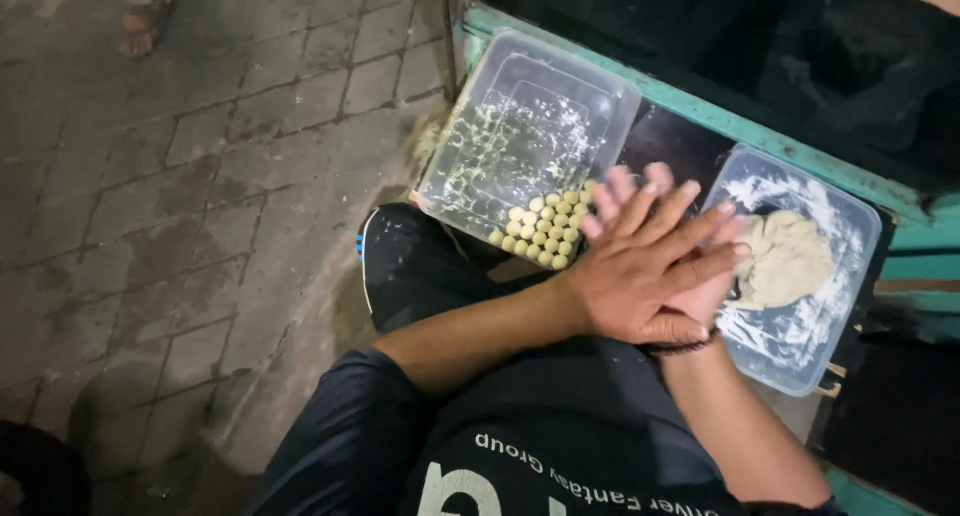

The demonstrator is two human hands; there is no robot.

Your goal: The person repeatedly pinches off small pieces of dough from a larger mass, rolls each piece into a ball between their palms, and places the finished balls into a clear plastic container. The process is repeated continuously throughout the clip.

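While the left hand [640, 276] lay flat, fingers extended, across the right hand [690, 296], palms pressed together, anything between them was hidden. Dough balls [548, 231] sat clustered in the floured clear container [600, 86] just beside; the dough lump [785, 258] rested in the second tub [860, 226].

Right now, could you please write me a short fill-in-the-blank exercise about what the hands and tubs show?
1. The left hand lies pressed on top of the ____ hand.
2. The small dough balls sit in a corner of the ____ tub.
3. The big dough lump lies in the ____ tub.

Missing: right; left; right
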